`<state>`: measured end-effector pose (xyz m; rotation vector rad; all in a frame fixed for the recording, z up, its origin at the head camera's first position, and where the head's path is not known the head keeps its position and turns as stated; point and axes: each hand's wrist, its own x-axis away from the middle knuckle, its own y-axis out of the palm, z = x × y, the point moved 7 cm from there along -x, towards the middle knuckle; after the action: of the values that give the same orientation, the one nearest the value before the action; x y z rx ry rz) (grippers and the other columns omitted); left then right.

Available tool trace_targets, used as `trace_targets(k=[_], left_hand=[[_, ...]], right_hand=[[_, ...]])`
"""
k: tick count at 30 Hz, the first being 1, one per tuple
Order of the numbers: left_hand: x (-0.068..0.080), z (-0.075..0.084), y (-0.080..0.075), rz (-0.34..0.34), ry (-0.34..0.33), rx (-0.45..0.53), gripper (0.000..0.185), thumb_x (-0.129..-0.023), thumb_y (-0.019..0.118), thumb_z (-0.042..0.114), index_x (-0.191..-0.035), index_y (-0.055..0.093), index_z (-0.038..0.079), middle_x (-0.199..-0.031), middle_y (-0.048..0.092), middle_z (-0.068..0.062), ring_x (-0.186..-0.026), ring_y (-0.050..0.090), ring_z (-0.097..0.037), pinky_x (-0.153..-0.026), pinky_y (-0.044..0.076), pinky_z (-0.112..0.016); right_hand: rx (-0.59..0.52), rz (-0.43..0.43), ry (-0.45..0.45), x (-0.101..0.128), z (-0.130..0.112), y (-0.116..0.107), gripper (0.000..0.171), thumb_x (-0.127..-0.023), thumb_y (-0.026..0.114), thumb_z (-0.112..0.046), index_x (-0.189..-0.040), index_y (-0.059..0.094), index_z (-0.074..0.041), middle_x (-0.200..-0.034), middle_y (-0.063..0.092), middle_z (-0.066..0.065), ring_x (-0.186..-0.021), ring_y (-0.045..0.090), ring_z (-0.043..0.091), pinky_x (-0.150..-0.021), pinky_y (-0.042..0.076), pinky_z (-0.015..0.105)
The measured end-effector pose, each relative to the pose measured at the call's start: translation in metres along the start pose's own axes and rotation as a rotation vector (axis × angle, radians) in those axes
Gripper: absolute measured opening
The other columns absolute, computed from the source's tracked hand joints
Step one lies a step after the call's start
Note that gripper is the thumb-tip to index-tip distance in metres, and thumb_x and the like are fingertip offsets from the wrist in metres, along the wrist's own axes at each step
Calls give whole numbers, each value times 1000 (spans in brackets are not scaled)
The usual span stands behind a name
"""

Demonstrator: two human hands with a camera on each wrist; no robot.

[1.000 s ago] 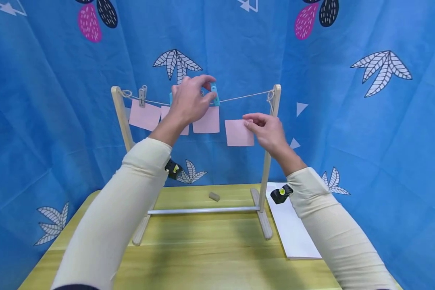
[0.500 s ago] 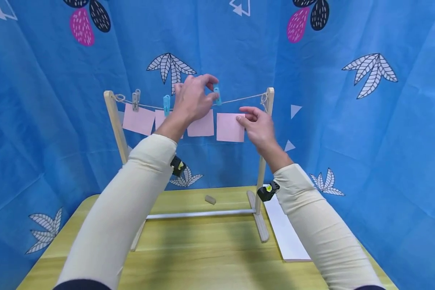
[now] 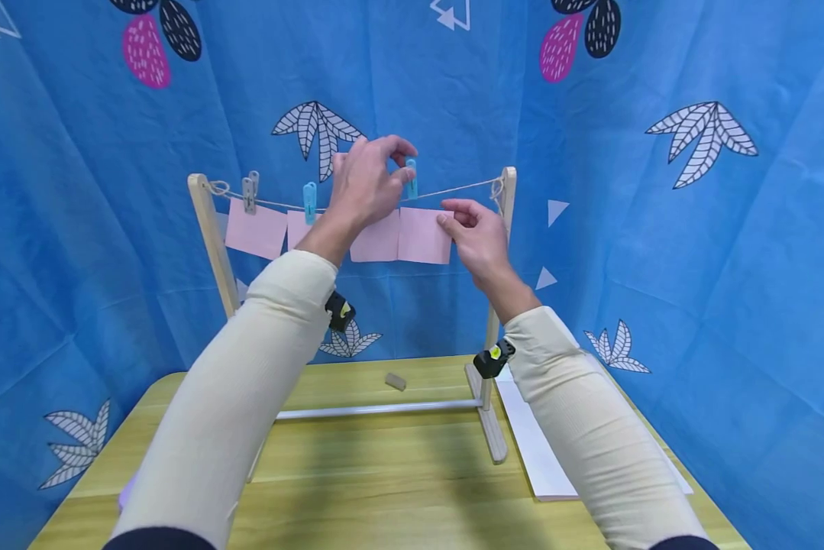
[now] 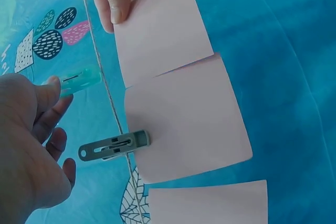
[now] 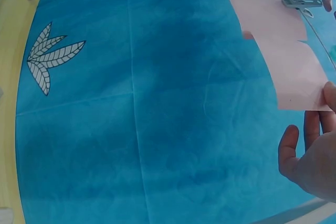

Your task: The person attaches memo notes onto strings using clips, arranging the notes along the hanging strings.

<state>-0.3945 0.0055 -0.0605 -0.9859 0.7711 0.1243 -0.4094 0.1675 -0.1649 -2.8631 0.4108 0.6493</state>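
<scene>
My left hand pinches a blue clothespin between thumb and fingers, close to the string. In the left wrist view that clothespin stands apart from the string. My right hand pinches the right edge of a pink paper square. Its left edge meets a second pink square, which a grey clothespin fixes to the string. Farther left, a blue clothespin and a grey clothespin hold more pink squares; my left arm partly hides one.
The string runs between two wooden posts joined low down by a white rod. White paper lies at the right of the wooden table. A small grey-brown block lies behind the rod. A blue patterned curtain hangs behind.
My right hand has brought its pink square leftward and up until it meets the neighbouring square. My left hand still holds the blue clothespin near the string. The head view has shifted slightly.
</scene>
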Motion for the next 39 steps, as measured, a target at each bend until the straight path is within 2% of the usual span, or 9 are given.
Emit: trace_targets(k=[6, 11, 15, 20, 28, 39], left_hand=[[-3, 1, 2, -14, -2, 15, 27, -96, 60, 31, -122, 64, 26, -108, 66, 8, -104, 48, -14, -101, 28, -37], [-5, 2, 5, -19, -4, 16, 27, -96, 59, 32, -122, 64, 27, -108, 65, 8, -104, 48, -15, -100, 29, -37], [-7, 5, 6, -21, 5, 14, 27, -96, 59, 31, -122, 64, 26, -108, 65, 8, -104, 48, -15, -100, 29, -37], [-8, 7, 11, -46, 0, 1, 27, -96, 58, 31, -122, 64, 26, -108, 64, 7, -105, 47, -15, -102, 28, -38], [-9, 10, 18, -82, 8, -9, 28, -97, 56, 32, -123, 64, 25, -109, 64, 5, -107, 46, -16, -104, 26, -40], [-11, 10, 22, -134, 22, -36, 30, -98, 55, 32, -126, 62, 24, -112, 64, 4, -111, 46, -16, -107, 24, -39]], right_hand=[[-33, 4, -49, -2, 0, 3, 35, -93, 63, -15, -127, 59, -12, -102, 66, 9, -93, 64, 17, -88, 53, 32], [-18, 13, -128, -2, -6, 2, 41, -96, 59, -14, -135, 48, -14, -105, 66, 10, -94, 60, 18, -82, 49, 29], [-32, 21, -148, -4, -11, 0, 46, -96, 59, -15, -139, 44, -15, -104, 67, 11, -95, 60, 17, -83, 49, 27], [-20, 21, -127, -6, -12, 0, 44, -94, 62, -18, -136, 49, -15, -105, 69, 11, -95, 61, 16, -83, 50, 27], [-23, 1, -101, -10, -11, -3, 39, -93, 64, -19, -131, 56, -18, -110, 70, 12, -100, 64, 18, -90, 51, 34], [-51, -8, -110, -11, -11, -5, 39, -92, 66, -18, -130, 57, -17, -106, 70, 13, -97, 65, 17, -86, 51, 31]])
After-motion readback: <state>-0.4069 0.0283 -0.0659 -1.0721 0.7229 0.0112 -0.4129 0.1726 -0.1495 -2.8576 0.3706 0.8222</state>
